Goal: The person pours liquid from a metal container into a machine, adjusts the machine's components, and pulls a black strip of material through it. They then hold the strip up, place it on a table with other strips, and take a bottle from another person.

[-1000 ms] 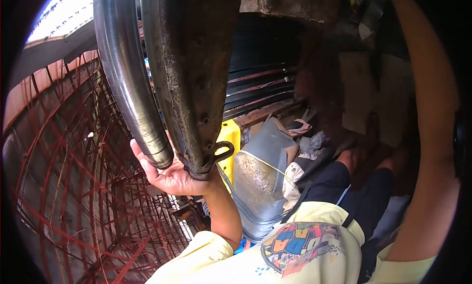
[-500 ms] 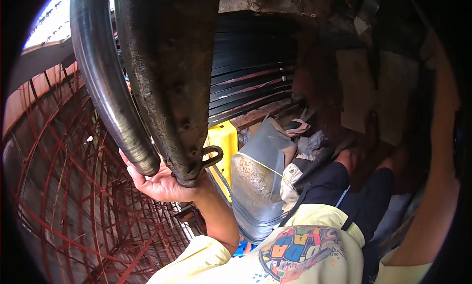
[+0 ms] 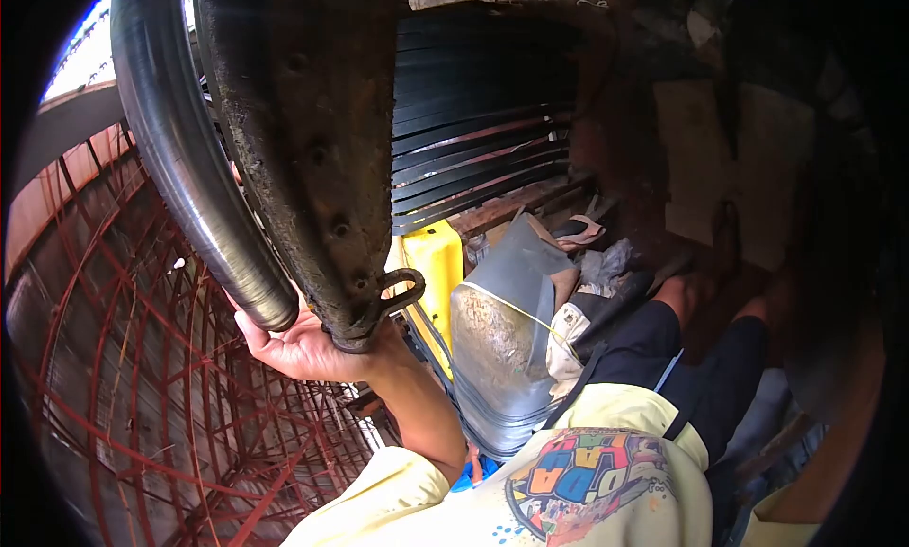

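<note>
My left hand is palm up at the lower ends of two long pieces, a shiny curved metal bar and a dark, rough metal piece with holes and a small loop. The bar's end lies against my palm and fingers, and the dark piece's tip is over the heel of my hand. Part of my fingers is hidden behind the metal. On the right my right forearm shows dimly in shadow, and my right hand cannot be seen.
Red metal rods form a lattice on the left. Beyond my left arm are a yellow container and a stack of curved, clear-grey sheets. Black slats stand behind. Cardboard pieces are in the dark area, near my legs.
The bar and the dark piece have shifted slightly left and up in view, with my left hand still at their ends. My right forearm is lower and less visible.
</note>
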`<action>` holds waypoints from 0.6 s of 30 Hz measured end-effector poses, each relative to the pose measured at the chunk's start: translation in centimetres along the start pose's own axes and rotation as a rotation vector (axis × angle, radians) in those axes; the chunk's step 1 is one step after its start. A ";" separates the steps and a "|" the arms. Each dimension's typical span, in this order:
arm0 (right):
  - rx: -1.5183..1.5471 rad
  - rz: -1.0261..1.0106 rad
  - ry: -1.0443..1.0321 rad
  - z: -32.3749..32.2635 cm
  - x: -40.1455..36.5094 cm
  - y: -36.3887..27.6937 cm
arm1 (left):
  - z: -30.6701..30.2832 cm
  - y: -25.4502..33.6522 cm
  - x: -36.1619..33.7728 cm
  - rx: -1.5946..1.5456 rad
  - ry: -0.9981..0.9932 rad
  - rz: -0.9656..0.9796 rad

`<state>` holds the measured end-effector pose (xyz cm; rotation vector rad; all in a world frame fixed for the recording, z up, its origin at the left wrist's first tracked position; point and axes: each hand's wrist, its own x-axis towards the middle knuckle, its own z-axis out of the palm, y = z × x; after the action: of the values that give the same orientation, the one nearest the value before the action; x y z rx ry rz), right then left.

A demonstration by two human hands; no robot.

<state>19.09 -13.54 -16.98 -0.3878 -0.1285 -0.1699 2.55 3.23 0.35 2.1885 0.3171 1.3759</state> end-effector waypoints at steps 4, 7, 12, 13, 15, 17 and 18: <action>0.069 0.014 0.033 0.6 -1.5 1.4 | 0.1 -0.3 -0.2 0.065 -0.011 0.119; 0.112 0.017 0.056 1.0 -2.4 2.1 | 0.3 0.1 -0.3 0.047 -0.019 0.084; 0.170 0.021 0.101 1.9 -4.2 2.8 | -1.1 -0.9 1.1 -0.231 -0.107 -0.011; 0.173 0.022 0.111 2.2 -4.6 2.5 | -1.8 -1.3 1.6 -0.237 -0.110 -0.022; 0.150 0.017 0.115 2.0 -5.0 1.1 | -2.6 -2.1 2.2 -0.461 -0.206 -0.053; 0.042 0.016 0.105 0.9 -5.2 -1.5 | -2.5 -2.0 2.0 -0.312 -0.134 0.013; -0.051 0.002 0.097 -0.5 -4.9 -3.9 | -2.4 -2.2 2.0 -0.063 -0.084 0.053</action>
<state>13.64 -16.65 -16.79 -0.4296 -0.0288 -0.1900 1.52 6.68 1.45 2.2102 0.1835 1.3001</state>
